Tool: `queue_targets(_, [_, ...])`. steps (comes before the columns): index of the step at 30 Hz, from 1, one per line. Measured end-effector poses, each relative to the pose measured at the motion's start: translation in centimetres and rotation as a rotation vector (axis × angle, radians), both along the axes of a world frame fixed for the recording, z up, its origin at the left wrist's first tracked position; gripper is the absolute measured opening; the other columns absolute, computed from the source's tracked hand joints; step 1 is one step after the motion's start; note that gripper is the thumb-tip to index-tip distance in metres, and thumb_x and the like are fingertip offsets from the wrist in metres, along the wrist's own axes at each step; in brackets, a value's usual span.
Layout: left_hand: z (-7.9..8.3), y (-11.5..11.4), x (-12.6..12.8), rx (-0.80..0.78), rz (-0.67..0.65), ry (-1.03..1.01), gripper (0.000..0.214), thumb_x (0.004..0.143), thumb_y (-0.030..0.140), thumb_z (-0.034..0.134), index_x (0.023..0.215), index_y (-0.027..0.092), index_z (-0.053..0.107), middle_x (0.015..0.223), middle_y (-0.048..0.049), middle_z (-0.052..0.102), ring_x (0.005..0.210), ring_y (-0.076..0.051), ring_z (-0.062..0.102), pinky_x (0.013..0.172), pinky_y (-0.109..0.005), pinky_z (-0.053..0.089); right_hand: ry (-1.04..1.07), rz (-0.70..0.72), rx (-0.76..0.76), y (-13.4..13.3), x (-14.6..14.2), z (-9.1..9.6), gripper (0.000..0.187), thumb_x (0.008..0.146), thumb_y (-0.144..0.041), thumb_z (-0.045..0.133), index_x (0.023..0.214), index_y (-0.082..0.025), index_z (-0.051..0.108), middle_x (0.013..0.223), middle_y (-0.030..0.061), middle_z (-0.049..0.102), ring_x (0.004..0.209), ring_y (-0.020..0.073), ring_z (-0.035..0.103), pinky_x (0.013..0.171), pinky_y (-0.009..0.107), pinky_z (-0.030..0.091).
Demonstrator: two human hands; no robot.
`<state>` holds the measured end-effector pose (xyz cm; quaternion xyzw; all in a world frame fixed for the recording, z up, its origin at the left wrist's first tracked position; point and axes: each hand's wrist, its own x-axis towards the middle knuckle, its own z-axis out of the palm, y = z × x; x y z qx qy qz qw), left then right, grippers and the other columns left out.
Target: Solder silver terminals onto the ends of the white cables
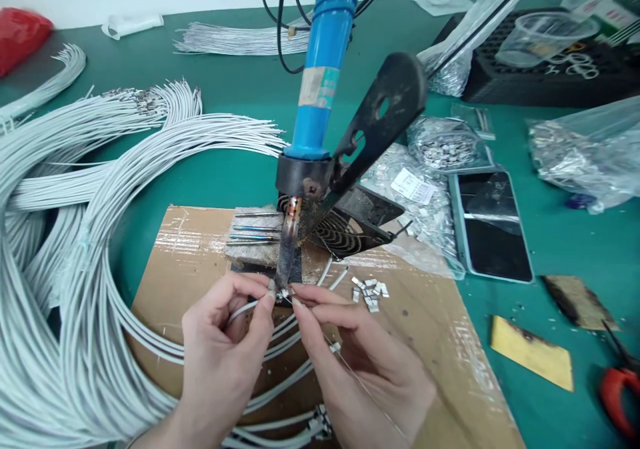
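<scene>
A blue-handled soldering iron (320,82) stands fixed in a black bracket, its tip (286,255) pointing down over a cardboard sheet (430,342). My left hand (225,349) pinches a white wire (243,310) and holds its end right under the tip. My right hand (360,362) pinches a small metal terminal (286,294) against that wire end, with a thin strand of solder wire (360,382) running back across the hand. A little heap of loose metal terminals (370,292) lies just right of the tip.
Big coils of white wires (75,235) fill the left side. A small fan (345,229) sits behind the iron. Bags of metal parts (445,145), a phone (493,225), a yellow sponge (533,352) and red-handled scissors (620,395) lie to the right.
</scene>
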<state>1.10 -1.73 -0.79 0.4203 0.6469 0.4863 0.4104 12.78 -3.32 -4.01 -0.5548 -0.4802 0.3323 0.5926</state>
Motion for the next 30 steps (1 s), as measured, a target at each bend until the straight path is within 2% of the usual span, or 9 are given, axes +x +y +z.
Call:
queue_targets(2, [0.0,0.0,0.0,0.007,0.002,-0.002,0.013,0.086,0.017,0.071,0.074,0.022,0.07,0.084,0.0017,0.077,0.07,-0.008,0.07,0.063,-0.01,0.054,-0.009,-0.003,0.015,0.0,-0.1,0.0,0.018,0.089,-0.009,0.076,0.084,-0.026,0.074,0.1,-0.0031,0.084,0.092,0.0114,0.08,0.084,0.018,0.061])
queue_targets(7, [-0.4,0.2,-1.0,0.033,-0.137,0.044,0.01,0.087,0.015,0.073,0.078,0.021,0.072,0.087,-0.0006,0.08,0.07,-0.01,0.073,0.063,-0.012,0.057,-0.057,-0.013,0.039,0.1,-0.1,0.1,0.018,0.089,-0.008,0.076,0.085,-0.025,0.074,0.099,-0.0024,0.084,0.089,0.0115,0.081,0.083,0.017,0.061])
queue_targets(19, [-0.2,0.3,-0.8,-0.013,-0.114,-0.003,0.011,0.085,0.016,0.074,0.075,0.02,0.071,0.088,-0.003,0.08,0.075,-0.014,0.076,0.067,-0.016,0.059,-0.049,-0.019,0.001,-0.1,0.0,0.0,0.016,0.089,-0.011,0.077,0.083,-0.025,0.074,0.097,-0.0005,0.085,0.088,0.015,0.082,0.08,0.022,0.062])
queue_targets(23, [-0.1,0.2,-0.7,-0.049,-0.052,-0.013,0.011,0.085,0.019,0.075,0.075,0.02,0.07,0.086,-0.0007,0.078,0.071,-0.011,0.07,0.064,-0.014,0.055,-0.036,-0.026,-0.022,0.0,-0.2,0.0,0.016,0.091,-0.014,0.075,0.08,-0.024,0.071,0.096,0.0011,0.084,0.089,0.0167,0.081,0.079,0.023,0.061])
queue_targets(26, [-0.1,0.0,-0.6,-0.083,-0.078,-0.013,0.011,0.086,0.023,0.075,0.078,0.02,0.07,0.082,-0.0004,0.075,0.07,-0.012,0.066,0.062,-0.015,0.051,-0.047,-0.031,-0.069,0.1,0.1,0.0,0.012,0.094,-0.02,0.073,0.083,-0.025,0.07,0.095,0.0002,0.083,0.089,0.0158,0.08,0.08,0.023,0.06])
queue_targets(28, [-0.1,-0.3,-0.5,-0.113,-0.091,-0.012,0.014,0.09,0.028,0.073,0.079,0.02,0.069,0.073,0.0008,0.07,0.066,-0.012,0.059,0.057,-0.016,0.045,-0.081,-0.041,-0.129,0.2,0.4,-0.1,0.006,0.099,-0.025,0.068,0.094,-0.026,0.072,0.089,-0.0011,0.082,0.082,0.014,0.079,0.075,0.021,0.059])
queue_targets(30, [-0.1,-0.8,-0.4,-0.142,-0.091,-0.023,0.019,0.093,0.032,0.071,0.08,0.02,0.066,0.066,0.0032,0.062,0.061,-0.011,0.051,0.054,-0.017,0.04,-0.136,-0.014,-0.175,0.2,0.7,-0.1,0.015,0.103,-0.029,0.062,0.095,-0.025,0.074,0.079,-0.0013,0.078,0.071,0.0133,0.075,0.067,0.021,0.056])
